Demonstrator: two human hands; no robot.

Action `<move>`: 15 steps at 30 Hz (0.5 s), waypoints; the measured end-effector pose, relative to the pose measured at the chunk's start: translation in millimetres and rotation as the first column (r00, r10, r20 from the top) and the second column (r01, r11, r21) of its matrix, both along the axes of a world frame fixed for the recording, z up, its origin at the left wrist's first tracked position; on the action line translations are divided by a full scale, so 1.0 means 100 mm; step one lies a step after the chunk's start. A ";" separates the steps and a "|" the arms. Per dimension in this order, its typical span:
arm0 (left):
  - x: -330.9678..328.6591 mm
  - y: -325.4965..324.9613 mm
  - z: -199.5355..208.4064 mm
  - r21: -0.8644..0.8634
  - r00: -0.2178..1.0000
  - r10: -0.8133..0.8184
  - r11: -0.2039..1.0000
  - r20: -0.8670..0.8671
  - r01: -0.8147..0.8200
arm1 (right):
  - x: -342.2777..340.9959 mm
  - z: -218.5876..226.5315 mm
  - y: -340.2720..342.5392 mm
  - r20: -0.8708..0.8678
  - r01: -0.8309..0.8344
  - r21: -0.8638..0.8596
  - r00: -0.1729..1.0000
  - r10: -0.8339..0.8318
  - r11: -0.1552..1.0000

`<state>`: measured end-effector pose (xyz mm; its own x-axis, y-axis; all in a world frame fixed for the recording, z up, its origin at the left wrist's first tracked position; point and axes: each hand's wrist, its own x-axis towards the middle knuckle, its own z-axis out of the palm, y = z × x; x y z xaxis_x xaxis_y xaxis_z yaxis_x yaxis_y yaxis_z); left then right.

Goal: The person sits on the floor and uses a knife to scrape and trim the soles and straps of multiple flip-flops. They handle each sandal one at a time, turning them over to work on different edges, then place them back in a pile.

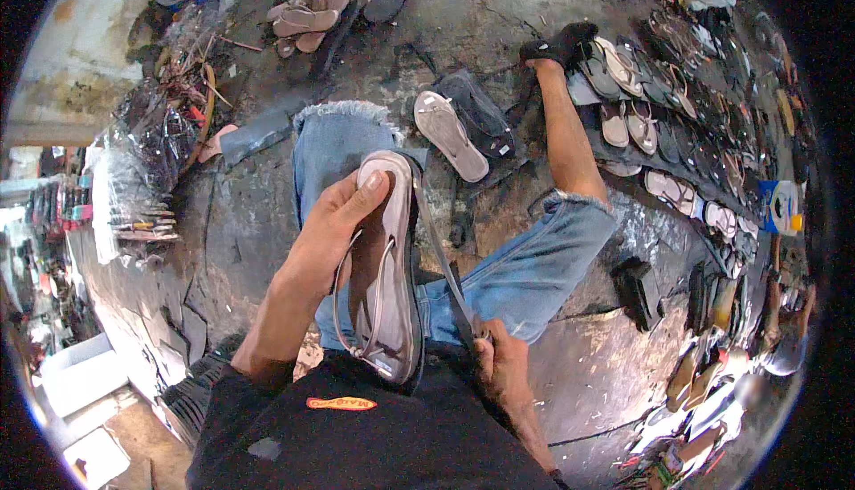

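Note:
My left hand grips a thong sandal by its forward end, thumb pressed on the pale, shiny footbed. The sandal stands lengthwise over my lap, its heel against my black shirt and its thin straps hanging toward the left. A dark sole layer shows along its right edge. In my closed right hand is a long, narrow knife. Its greyish blade slants up and left, the far end beside the sandal's right edge near the front; whether it touches cannot be made out. My fingers partly hide the handle.
A pale sandal and a dark sole piece lie on the floor ahead. Piled sandals sit at the far left. Rows of sandals stand on the right. Plastic-wrapped clutter lies on the left. My jeans-covered legs are spread.

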<state>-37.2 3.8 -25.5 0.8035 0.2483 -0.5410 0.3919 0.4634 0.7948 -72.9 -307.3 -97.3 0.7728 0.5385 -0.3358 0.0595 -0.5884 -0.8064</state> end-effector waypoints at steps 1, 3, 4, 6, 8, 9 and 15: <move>0.02 -0.02 -0.02 0.009 1.000 -0.016 1.000 -0.005 0.016 | 0.08 -0.01 0.03 0.010 0.011 0.004 1.000 -0.011 1.000; 0.05 -0.07 -0.02 0.064 0.999 -0.033 0.997 -0.007 0.033 | 0.34 -0.04 0.15 0.030 0.014 -0.007 0.999 -0.013 1.000; 0.07 -0.09 0.01 0.111 0.999 -0.038 0.993 0.000 0.038 | 0.54 -0.04 0.26 0.043 0.010 -0.022 0.999 -0.009 1.000; 0.08 -0.08 0.06 0.169 0.998 -0.050 0.984 -0.026 0.054 | 0.98 0.08 0.49 0.206 -0.080 -0.009 0.975 0.080 0.997; 0.11 -0.03 0.11 0.180 0.993 -0.087 0.979 -0.083 0.101 | 1.32 0.29 0.58 0.150 -0.204 -0.053 0.966 0.210 0.978; 0.12 -0.01 0.07 0.229 0.991 -0.117 0.965 -0.070 0.130 | 1.49 0.39 0.64 0.124 -0.266 -0.064 0.954 0.272 0.962; 0.23 -0.05 0.04 0.287 0.978 -0.181 0.936 -0.100 0.203 | 2.30 0.64 1.10 -0.092 -0.593 0.080 0.796 0.599 0.801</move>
<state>-14.5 -0.9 -21.2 0.8138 0.2497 -0.5248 0.5109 0.1231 0.8508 157.1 -197.4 -33.6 0.2545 0.8970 -0.3615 0.2981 -0.4283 -0.8531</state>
